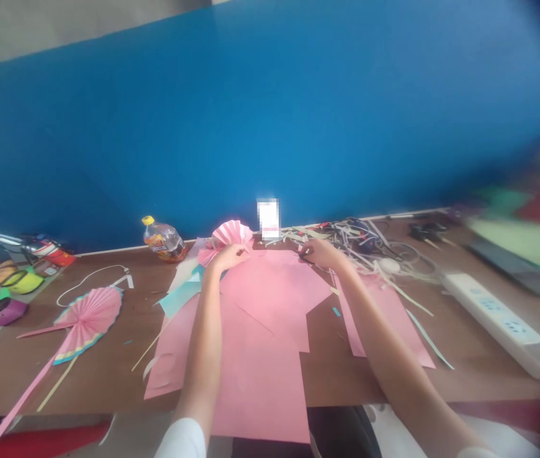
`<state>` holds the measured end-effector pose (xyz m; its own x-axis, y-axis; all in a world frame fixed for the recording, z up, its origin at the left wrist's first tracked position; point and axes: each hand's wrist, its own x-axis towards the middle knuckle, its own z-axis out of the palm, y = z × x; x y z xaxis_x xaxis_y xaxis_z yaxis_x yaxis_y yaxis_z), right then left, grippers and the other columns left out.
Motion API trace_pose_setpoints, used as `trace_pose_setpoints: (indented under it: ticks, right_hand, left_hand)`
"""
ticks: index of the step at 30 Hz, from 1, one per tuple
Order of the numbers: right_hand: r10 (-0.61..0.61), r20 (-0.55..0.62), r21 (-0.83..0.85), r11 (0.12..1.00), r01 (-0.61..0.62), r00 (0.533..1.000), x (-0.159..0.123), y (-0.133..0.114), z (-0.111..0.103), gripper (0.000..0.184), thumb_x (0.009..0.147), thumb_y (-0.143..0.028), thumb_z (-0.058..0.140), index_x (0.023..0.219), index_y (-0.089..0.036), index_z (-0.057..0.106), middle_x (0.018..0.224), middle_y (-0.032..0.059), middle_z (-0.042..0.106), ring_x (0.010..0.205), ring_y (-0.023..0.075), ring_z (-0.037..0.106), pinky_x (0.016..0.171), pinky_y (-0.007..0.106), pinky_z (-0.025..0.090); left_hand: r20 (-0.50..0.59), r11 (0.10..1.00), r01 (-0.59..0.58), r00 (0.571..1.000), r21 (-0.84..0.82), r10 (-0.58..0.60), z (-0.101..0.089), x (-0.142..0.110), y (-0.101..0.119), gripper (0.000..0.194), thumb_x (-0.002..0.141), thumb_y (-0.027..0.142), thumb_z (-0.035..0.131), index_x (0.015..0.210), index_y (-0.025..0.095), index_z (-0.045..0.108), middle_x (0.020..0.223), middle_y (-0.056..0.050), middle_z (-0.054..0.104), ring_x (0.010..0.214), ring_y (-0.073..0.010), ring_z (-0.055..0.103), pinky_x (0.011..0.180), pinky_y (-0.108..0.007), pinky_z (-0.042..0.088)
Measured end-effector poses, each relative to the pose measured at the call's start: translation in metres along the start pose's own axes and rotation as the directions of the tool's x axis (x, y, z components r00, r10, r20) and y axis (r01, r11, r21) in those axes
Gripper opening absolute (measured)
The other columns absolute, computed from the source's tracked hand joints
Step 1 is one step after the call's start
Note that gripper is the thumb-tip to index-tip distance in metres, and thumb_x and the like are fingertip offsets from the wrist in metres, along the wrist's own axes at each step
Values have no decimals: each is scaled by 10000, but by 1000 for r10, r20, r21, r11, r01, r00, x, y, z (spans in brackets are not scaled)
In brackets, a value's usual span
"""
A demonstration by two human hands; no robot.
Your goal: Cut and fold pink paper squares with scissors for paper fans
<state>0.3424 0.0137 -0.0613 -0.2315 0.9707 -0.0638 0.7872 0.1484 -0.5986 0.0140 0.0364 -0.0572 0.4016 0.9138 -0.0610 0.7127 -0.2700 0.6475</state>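
My left hand (231, 256) is at the far left edge of a pink paper sheet (260, 369), its fingers curled together; what they hold, if anything, is too small to make out. Just behind it stands a pleated pink paper fan (232, 235). Across the sheet, my right hand (321, 253) is closed at the far right edge, with a small dark thing (304, 256) at its fingertips, its kind unclear. More pink paper (388, 312) lies partly under my right forearm, and light blue paper (179, 296) lies left of my left forearm.
On the left lie a finished-looking pink fan with blue edging (91, 318) and a drink bottle with a yellow cap (163, 240). Paper strips and cables (358, 235) are heaped along the blue wall (270, 114). A white power strip (493, 318) lies at the right.
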Motion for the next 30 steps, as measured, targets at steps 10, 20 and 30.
trace_pose_setpoints:
  ticks: [10,20,30]
  right_hand:
    - [19,-29,-105,994,-22,999,0,1,17,281,749,-339,655,979,-188,712,924,71,717,795,195,633,646,232,405]
    - [-63,113,-219,972,86,992,9,-9,-3,232,750,-372,661,909,-213,719,873,58,717,741,191,624,607,250,393]
    - [-138,218,-207,961,184,966,5,-29,13,135,793,-228,572,744,-165,681,693,53,682,647,161,594,580,242,365]
  left_hand:
    - [-98,970,-17,995,-242,-7,23,6,-31,330,768,453,570,787,134,651,749,-16,602,727,-165,530,681,-252,388]
    - [9,975,-109,994,-193,113,27,17,-6,323,785,429,581,884,137,677,886,-64,670,832,-200,587,753,-278,427]
    - [47,889,-197,970,-413,237,82,30,1,247,721,339,653,855,138,705,850,-48,662,772,-146,576,701,-243,420]
